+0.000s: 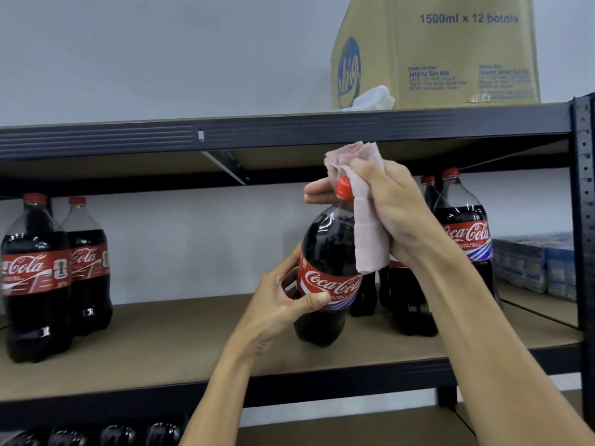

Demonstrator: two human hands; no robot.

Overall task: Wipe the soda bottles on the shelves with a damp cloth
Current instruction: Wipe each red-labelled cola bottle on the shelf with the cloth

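Observation:
A large cola bottle [325,252] with a red cap and red label stands tilted on the middle shelf [161,342]. My left hand [283,297] grips it around the label. My right hand [389,207] holds a pale pink cloth [367,233] wrapped against the bottle's neck and cap, fingers curled behind the cap. Two more cola bottles [35,278] stand at the shelf's left end. Others [463,233] stand behind my right arm.
A cardboard box [450,53] and a white rag [373,98] sit on the top shelf. Blue packs [534,265] lie at the far right of the middle shelf. A black upright post [584,204] borders the right. Dark bottles [112,436] lie on the shelf below.

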